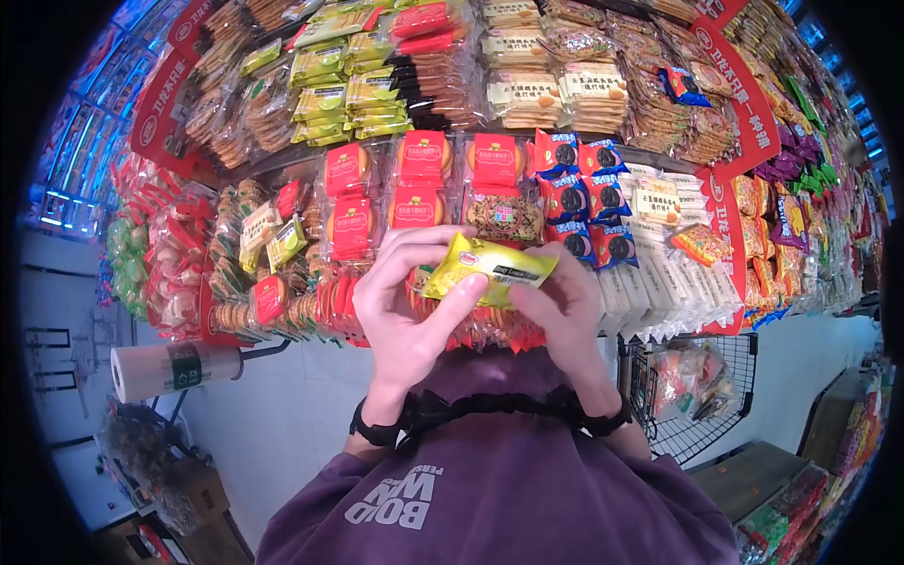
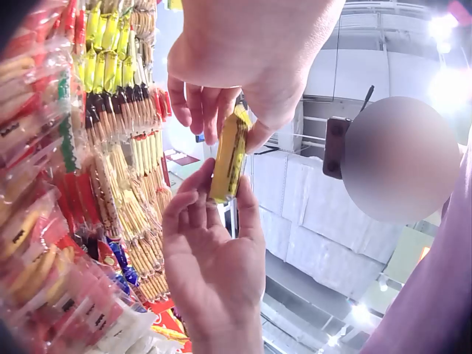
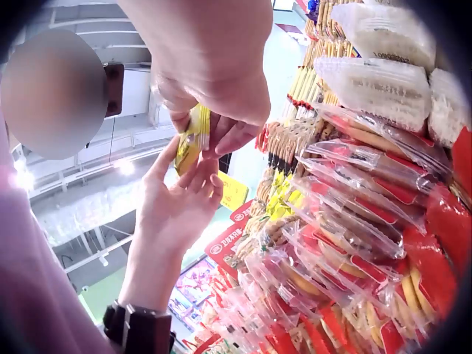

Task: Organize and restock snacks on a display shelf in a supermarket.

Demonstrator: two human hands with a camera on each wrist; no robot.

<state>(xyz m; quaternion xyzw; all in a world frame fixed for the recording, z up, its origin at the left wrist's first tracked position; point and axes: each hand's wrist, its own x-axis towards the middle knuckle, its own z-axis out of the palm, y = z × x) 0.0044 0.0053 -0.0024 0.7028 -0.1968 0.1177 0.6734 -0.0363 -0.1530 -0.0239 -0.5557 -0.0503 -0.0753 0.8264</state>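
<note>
Both hands hold a small yellow snack packet [image 1: 504, 264] with a dark printed band, up in front of the shelf. My left hand [image 1: 400, 320] pinches one end, its thumb across the packet's front. At the other end, the thumb and fingers of my right hand [image 1: 574, 311] grip it. In the left wrist view the yellow packet [image 2: 227, 162] stands edge-on between the two hands. Seen from the right wrist, the packet [image 3: 192, 144] is partly covered by the fingers. Below and behind the hands lie red-labelled cookie packs [image 1: 419, 207].
Blue cookie packets [image 1: 568, 202] and white wrapped packs [image 1: 659, 202] lie to the right. Similar yellow packets [image 1: 320, 102] are stacked at the upper left. A wire basket [image 1: 744, 377] with bagged goods stands low right, a roll of bags [image 1: 141, 370] low left.
</note>
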